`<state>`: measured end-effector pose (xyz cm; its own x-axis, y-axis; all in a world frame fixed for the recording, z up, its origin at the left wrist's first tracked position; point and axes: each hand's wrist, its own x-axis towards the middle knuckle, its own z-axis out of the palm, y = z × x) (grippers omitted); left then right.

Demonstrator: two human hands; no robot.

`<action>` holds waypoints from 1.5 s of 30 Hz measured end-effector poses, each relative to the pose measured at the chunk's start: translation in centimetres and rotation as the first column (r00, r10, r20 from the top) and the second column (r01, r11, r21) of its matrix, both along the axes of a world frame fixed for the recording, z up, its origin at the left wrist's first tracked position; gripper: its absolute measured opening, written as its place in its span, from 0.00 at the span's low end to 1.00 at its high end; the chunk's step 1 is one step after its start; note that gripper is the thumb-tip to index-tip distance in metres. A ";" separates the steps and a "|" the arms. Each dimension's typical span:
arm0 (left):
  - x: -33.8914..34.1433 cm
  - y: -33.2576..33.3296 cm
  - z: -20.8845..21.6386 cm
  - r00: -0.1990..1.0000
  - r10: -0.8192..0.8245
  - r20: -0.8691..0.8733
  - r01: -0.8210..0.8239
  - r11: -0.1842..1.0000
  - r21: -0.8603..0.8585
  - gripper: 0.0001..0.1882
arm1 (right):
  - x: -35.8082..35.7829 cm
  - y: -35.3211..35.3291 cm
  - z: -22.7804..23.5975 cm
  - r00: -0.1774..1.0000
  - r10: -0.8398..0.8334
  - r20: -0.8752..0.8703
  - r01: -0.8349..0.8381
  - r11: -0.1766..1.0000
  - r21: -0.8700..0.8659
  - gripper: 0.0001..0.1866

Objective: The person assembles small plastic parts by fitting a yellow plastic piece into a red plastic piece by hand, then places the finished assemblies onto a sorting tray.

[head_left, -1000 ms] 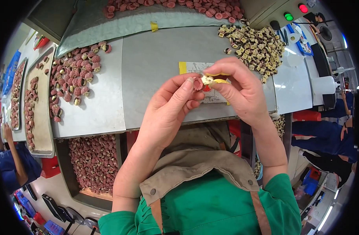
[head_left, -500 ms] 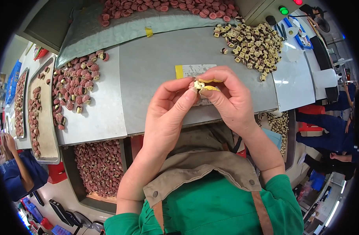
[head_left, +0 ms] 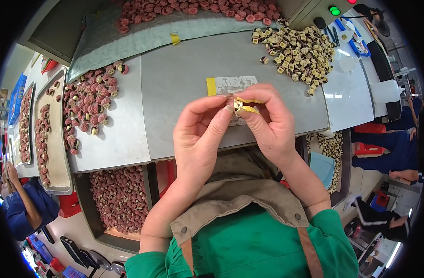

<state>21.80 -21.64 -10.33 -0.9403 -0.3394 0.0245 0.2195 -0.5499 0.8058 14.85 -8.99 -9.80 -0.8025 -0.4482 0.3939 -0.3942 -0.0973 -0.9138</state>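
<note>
Many pink pieces (head_left: 119,197), in bin (head_left: 150,183), on trays (head_left: 58,134)

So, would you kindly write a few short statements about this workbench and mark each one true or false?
1. The left hand and the right hand meet at a small cream-and-dark piece. True.
2. The right thumb's cover is blue. False: the thumb cover is yellow.
3. A heap of cream-and-dark pieces lies on the right part of the worktop. True.
4. The open drawer at lower left holds green pieces. False: the drawer holds pink and cream pieces.
5. A yellow strip marks the left end of the white patch. True.
</note>
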 end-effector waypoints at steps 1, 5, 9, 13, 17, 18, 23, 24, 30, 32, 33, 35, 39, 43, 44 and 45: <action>0.1 0.0 -0.1 1.000 0.007 -0.022 -0.008 1.000 -0.023 0.15 | -0.1 0.1 -0.1 0.994 -0.012 -0.108 0.018 0.998 0.054 0.12; 0.0 -1.2 0.5 0.991 -0.125 0.048 0.123 0.992 0.040 0.21 | -0.6 1.1 1.0 0.924 0.078 -0.373 0.029 0.962 0.273 0.17; 0.1 -1.3 1.5 0.957 -0.269 0.109 0.260 0.961 0.089 0.32 | -1.4 2.0 0.6 0.907 0.207 -0.367 -0.077 0.938 0.337 0.20; 0.3 -0.6 2.4 0.920 -0.309 0.240 0.319 0.948 -0.003 0.35 | -1.5 2.6 -0.2 0.943 0.135 -0.304 -0.042 0.955 0.294 0.14; 0.0 1.3 1.1 0.953 -0.218 0.208 0.285 0.878 -0.385 0.31 | -1.4 2.5 -0.9 0.952 0.092 -0.291 -0.018 0.969 0.248 0.13; -0.1 1.5 1.0 0.952 -0.219 0.214 0.288 0.877 -0.385 0.31 | -1.5 2.5 -1.0 0.954 0.090 -0.286 -0.018 0.969 0.246 0.13; -0.5 2.2 0.6 0.971 -0.133 0.199 0.207 0.884 -0.419 0.28 | -1.9 2.7 -1.3 0.933 0.090 -0.350 -0.006 0.972 0.234 0.13; -0.6 2.3 0.7 0.971 -0.131 0.198 0.204 0.884 -0.420 0.28 | -1.9 2.7 -1.3 0.932 0.093 -0.351 -0.009 0.972 0.234 0.13; 0.5 1.5 1.4 0.965 -0.127 0.231 0.205 0.913 -0.352 0.24 | -1.4 2.3 -0.7 0.885 0.120 -0.450 0.020 0.956 0.294 0.16; 1.3 -1.1 1.9 0.973 0.007 0.230 0.093 0.902 -0.422 0.20 | -1.7 2.7 0.0 0.865 0.134 -0.483 0.073 0.920 0.386 0.18; 1.5 -3.8 2.3 0.961 0.147 0.234 0.012 0.824 -0.566 0.14 | -2.4 3.7 0.3 0.863 0.122 -0.491 0.089 0.918 0.385 0.18; 2.5 -11.9 2.9 0.848 0.527 0.063 -0.199 0.425 -0.883 0.13 | -4.2 5.7 1.0 0.813 -0.019 -0.581 0.344 0.822 0.454 0.17; 8.7 -31.9 1.4 0.624 0.780 -0.051 0.165 -0.195 -0.967 0.19 | -7.9 6.3 2.0 0.782 -0.066 -0.619 0.428 0.779 0.458 0.15; 14.0 -43.8 -1.1 0.498 0.867 -0.014 0.279 -0.176 -0.944 0.22 | -10.4 5.1 2.0 0.673 0.108 -0.732 0.455 0.720 0.524 0.14; 13.5 -43.9 -0.3 0.504 0.864 0.009 0.310 -0.171 -0.935 0.22 | -10.7 5.0 1.8 0.662 0.148 -0.734 0.457 0.696 0.553 0.13; 12.7 -43.6 -0.3 0.450 0.881 -0.144 0.349 -0.322 -0.880 0.22 | -11.1 5.1 1.6 0.651 0.190 -0.735 0.459 0.672 0.581 0.13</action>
